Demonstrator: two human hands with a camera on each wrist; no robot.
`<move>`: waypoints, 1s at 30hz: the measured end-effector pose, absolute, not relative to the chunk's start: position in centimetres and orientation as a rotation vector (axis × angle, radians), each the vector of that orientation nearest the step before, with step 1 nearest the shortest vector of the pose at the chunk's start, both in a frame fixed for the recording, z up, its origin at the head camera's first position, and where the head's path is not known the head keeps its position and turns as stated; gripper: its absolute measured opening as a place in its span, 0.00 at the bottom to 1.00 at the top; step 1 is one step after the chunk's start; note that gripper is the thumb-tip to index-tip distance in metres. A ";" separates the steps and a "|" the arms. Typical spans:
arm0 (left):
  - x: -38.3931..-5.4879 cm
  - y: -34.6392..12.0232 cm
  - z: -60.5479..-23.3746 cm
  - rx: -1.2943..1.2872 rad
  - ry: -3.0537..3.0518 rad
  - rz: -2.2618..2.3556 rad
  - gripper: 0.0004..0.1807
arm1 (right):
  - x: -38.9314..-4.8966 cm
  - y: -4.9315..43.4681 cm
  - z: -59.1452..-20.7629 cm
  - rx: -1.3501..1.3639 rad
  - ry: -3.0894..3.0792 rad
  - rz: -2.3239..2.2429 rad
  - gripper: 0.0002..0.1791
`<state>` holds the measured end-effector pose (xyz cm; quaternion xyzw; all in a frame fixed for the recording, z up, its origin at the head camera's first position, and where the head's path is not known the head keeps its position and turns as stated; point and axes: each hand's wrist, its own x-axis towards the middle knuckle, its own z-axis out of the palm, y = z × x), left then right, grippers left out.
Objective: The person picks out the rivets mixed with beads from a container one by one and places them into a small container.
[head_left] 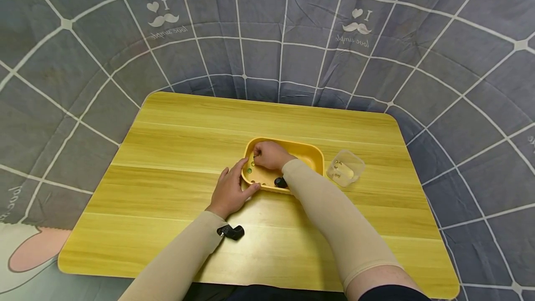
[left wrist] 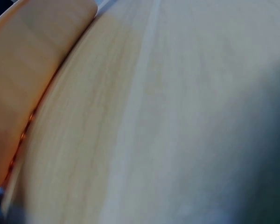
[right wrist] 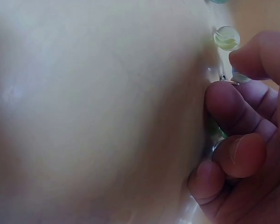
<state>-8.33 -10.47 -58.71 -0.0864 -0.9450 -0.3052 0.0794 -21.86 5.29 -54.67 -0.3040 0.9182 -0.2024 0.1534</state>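
My right hand (head_left: 270, 154) is inside a yellow tray (head_left: 311, 151), near its left end. In the right wrist view its thumb and forefinger pinch a small metal piece (right wrist: 231, 82), whose exact kind is too small to tell; a bluish marble (right wrist: 240, 75) shows right behind it. A clear marble with a yellow swirl (right wrist: 227, 38) lies just beyond the thumb. More glass, partly hidden, glints beneath the curled fingers. In the head view a green marble (head_left: 249, 170) sits by the tray's left wall. My left hand (head_left: 229, 192) touches the tray's front left corner with spread fingers and thumb.
Right of the tray stands a clear plastic container (head_left: 355, 169) with several small gold-coloured pieces (head_left: 336, 165) in it. Small pieces (head_left: 263, 184) also lie along the tray's front wall. Everything rests on a wood-grain table (head_left: 167, 161); a grey checked curtain (head_left: 263, 17) hangs behind.
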 end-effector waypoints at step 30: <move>-8.4 -10.4 -58.9 -0.242 -2.825 -0.917 0.45 | -21.9 5.7 -54.6 -0.846 2.598 -0.567 0.06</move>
